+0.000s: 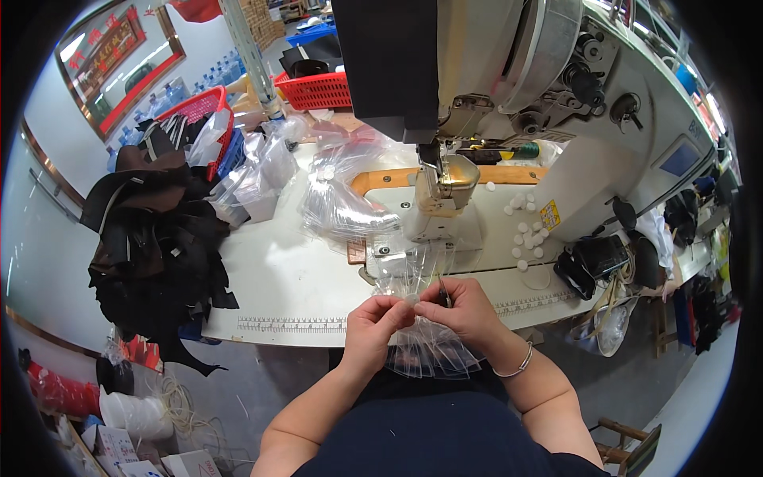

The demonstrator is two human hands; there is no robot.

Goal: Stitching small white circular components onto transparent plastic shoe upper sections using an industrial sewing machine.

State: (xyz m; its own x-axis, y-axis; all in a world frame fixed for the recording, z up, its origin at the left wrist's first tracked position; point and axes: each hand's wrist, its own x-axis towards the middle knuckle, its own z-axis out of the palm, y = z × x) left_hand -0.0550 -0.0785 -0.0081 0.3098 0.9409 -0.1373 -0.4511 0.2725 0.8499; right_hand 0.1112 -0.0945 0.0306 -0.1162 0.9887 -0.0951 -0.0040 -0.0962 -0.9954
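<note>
My left hand (373, 327) and my right hand (462, 315) meet at the table's front edge, thumbs and fingertips pinched together. Between them they grip a fan of clear plastic strips (433, 354), which spreads above and below the fingers. A small dark pointed tool, possibly thread snips (444, 297), is tucked in my right hand; its lower part is hidden. Just beyond stands a sewing machine with a post bed (445, 195). More clear plastic pieces (346, 211) lie in a curved pile left of the post.
Several white round discs (524, 230) lie right of the post. Black material scraps (155, 246) hang over the table's left side. Red baskets (322, 91) stand behind. A dark pouch-like item (598, 256) sits at right, and a ruler strip (290, 324) runs along the front edge.
</note>
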